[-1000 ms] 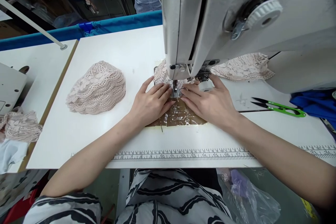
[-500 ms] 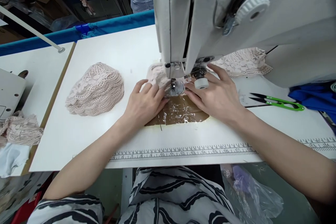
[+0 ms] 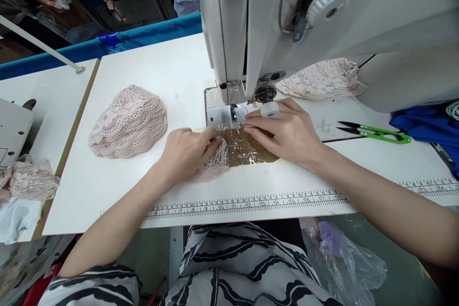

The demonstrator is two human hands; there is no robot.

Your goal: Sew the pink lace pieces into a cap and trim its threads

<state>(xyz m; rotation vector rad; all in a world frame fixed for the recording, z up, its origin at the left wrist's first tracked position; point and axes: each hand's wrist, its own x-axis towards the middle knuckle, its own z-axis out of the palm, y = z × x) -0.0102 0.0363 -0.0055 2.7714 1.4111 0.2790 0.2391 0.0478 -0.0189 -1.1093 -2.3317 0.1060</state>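
Note:
My left hand (image 3: 190, 153) is closed on a small pink lace piece (image 3: 218, 158), which hangs under its fingers left of the brown taped patch (image 3: 244, 147). My right hand (image 3: 287, 129) has its fingers pinched together beside the presser foot (image 3: 234, 114); whatever they hold is too small to make out. The metal needle plate (image 3: 218, 115) shows uncovered below the sewing machine head (image 3: 229, 24). A stack of pink lace pieces (image 3: 129, 122) lies on the white table to the left, and more lace (image 3: 324, 79) lies behind my right hand.
Green-handled snips (image 3: 376, 132) and blue cloth (image 3: 416, 124) lie at the right. A printed ruler (image 3: 251, 203) runs along the front edge. At the far left are another machine (image 3: 14, 131) and crumpled lace (image 3: 32, 179). Another person's hand (image 3: 46, 1) shows at the upper left.
The lace has come out from under the presser foot, toward me and left, in my left hand. My right hand stays near the foot. Another person's hand has appeared at the upper left.

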